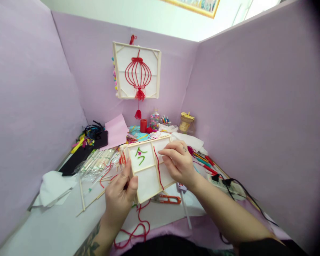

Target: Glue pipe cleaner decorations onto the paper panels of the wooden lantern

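My left hand (122, 192) grips the lower left edge of a wooden-framed box (146, 183) with white paper panels split by thin strips. A green yarn character (141, 155) with a small pink piece at its middle lies on the upper left panel. Red yarn (158, 169) runs down the right part, along the middle strip. Over the upper right panel is my right hand (176, 160), its thumb and forefinger close together beside the red yarn; anything between the fingertips is too small to make out.
Orange-handled snips (169, 200), a glue gun (181, 188) and loose red yarn (140, 231) lie below the box. Bagged sticks (97, 161) are at left; a power strip (229, 186) with black cables is at right. A lantern panel (138, 73) hangs behind.
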`<state>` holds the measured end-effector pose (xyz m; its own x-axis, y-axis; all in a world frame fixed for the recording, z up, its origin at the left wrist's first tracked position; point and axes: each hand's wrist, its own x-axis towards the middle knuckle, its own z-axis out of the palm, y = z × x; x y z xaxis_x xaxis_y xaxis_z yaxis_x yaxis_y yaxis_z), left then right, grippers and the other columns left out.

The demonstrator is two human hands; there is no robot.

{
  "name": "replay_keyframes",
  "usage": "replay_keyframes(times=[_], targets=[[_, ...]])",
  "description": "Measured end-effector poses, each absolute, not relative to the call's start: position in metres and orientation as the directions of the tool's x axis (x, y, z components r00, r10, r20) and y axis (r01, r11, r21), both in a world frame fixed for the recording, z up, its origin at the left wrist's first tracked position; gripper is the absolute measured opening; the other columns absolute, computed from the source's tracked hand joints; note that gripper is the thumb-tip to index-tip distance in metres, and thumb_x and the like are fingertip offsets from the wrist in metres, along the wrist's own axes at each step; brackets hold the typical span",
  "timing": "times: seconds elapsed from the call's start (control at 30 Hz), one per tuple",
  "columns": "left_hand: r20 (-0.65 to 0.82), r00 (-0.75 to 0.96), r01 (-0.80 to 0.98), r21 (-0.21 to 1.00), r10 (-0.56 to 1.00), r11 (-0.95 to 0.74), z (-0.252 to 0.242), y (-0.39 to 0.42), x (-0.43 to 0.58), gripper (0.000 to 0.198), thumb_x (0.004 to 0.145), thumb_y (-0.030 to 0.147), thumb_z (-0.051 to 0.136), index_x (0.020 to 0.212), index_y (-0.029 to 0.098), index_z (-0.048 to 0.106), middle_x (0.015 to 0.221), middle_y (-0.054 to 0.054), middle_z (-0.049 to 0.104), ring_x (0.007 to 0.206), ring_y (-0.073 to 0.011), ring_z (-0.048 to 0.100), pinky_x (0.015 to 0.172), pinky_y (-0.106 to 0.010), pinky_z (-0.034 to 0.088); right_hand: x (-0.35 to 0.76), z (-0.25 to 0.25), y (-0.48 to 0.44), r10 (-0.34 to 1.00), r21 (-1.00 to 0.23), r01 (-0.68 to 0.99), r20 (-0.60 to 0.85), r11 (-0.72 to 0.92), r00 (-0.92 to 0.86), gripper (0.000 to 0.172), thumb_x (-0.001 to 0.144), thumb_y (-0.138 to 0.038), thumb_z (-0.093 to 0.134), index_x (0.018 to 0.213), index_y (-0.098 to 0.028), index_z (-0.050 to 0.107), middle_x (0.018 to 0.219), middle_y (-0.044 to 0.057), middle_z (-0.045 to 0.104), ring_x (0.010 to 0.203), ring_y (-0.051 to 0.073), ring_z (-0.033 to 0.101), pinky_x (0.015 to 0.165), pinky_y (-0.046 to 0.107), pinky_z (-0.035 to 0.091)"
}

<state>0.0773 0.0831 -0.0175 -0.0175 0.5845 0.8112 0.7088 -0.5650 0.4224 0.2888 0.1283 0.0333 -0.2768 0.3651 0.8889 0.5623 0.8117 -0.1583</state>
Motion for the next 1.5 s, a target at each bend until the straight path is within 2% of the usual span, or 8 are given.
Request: replay_keyframes(times=[0.1,0.27,0.37,0.5,0.67,0.87,1.07,1.5], targets=[[0.813,-0.026,0.711,0.423,0.581,-0.561,-0.018,0.083,0.077,0.045,0.092,0.033,0.053,0.129,0.007,0.059,0.088,-0.011,0.075,0.061,-0.0113,0.063,0.058,-0.019,0.048,0.292,0.032,0.124,0.360,-0.158,0.555,0.891,0.816,-0.276,0.018,0.083,-0.009,0.056,0.095,-0.022,0.061,0.088,0.005,0.057,0.086,0.020,0.052,0.080,0.039,0.045],[0.813,-0.053,0.705,0.442,0.580,-0.555,-0.016,0.084,0.076,0.044,0.092,0.031,0.054,0.129,0.008,0.058,0.102,-0.012,0.075,0.068,-0.0118,0.066,0.064,-0.019,0.051,0.300,0.024,0.113,0.366,-0.114,0.534,0.843,0.838,-0.394,0.014,0.084,-0.010,0.057,0.089,-0.022,0.060,0.085,0.003,0.054,0.081,0.017,0.050,0.079,0.036,0.044],[0.812,-0.064,0.699,0.452,0.581,-0.554,-0.017,0.085,0.076,0.044,0.091,0.030,0.054,0.129,0.008,0.058,0.102,-0.011,0.075,0.068,-0.0114,0.066,0.065,-0.019,0.051,0.298,0.018,0.102,0.503,-0.222,0.614,0.797,0.757,-0.333,0.004,0.083,-0.019,0.062,0.086,-0.022,0.061,0.090,0.005,0.054,0.088,0.020,0.050,0.082,0.039,0.043],[0.821,-0.067,0.697,0.444,0.566,-0.562,-0.018,0.085,0.077,0.044,0.090,0.028,0.056,0.131,0.010,0.056,0.108,-0.011,0.074,0.072,-0.0121,0.068,0.068,-0.020,0.052,0.285,0.015,0.090,0.655,-0.369,0.685,0.726,0.628,-0.209,0.011,0.081,-0.028,0.067,0.084,-0.019,0.061,0.092,0.007,0.054,0.091,0.022,0.048,0.081,0.038,0.042],[0.821,-0.066,0.694,0.446,0.567,-0.565,-0.019,0.085,0.077,0.044,0.090,0.028,0.056,0.131,0.012,0.056,0.107,-0.010,0.074,0.077,-0.0139,0.069,0.071,-0.021,0.054,0.274,0.015,0.089,0.727,-0.410,0.737,0.668,0.537,-0.158,0.012,0.081,-0.030,0.066,0.080,-0.019,0.061,0.092,0.006,0.054,0.092,0.023,0.047,0.083,0.040,0.039],[0.801,-0.086,0.692,0.476,0.593,-0.543,-0.019,0.085,0.077,0.045,0.091,0.033,0.055,0.131,0.013,0.056,0.112,-0.010,0.072,0.076,-0.0139,0.069,0.069,-0.021,0.053,0.274,0.014,0.091,0.732,-0.414,0.726,0.657,0.550,-0.180,0.009,0.085,-0.023,0.060,0.076,-0.020,0.059,0.091,0.005,0.056,0.093,0.021,0.049,0.085,0.039,0.036],[0.778,-0.112,0.701,0.503,0.619,-0.505,-0.016,0.082,0.078,0.044,0.090,0.033,0.055,0.129,0.013,0.059,0.100,-0.008,0.076,0.062,-0.0109,0.064,0.062,-0.020,0.052,0.276,0.012,0.091,0.710,-0.404,0.706,0.676,0.581,-0.196,0.010,0.085,-0.021,0.059,0.075,-0.020,0.057,0.091,0.005,0.058,0.093,0.021,0.049,0.086,0.041,0.037],[0.794,-0.089,0.680,0.489,0.601,-0.546,-0.022,0.085,0.076,0.045,0.090,0.030,0.056,0.131,0.012,0.057,0.112,-0.011,0.072,0.080,-0.0145,0.069,0.072,-0.022,0.054,0.277,0.018,0.086,0.703,-0.409,0.661,0.663,0.629,-0.259,0.009,0.083,-0.018,0.060,0.076,-0.019,0.056,0.090,0.005,0.057,0.091,0.021,0.048,0.084,0.040,0.039]])
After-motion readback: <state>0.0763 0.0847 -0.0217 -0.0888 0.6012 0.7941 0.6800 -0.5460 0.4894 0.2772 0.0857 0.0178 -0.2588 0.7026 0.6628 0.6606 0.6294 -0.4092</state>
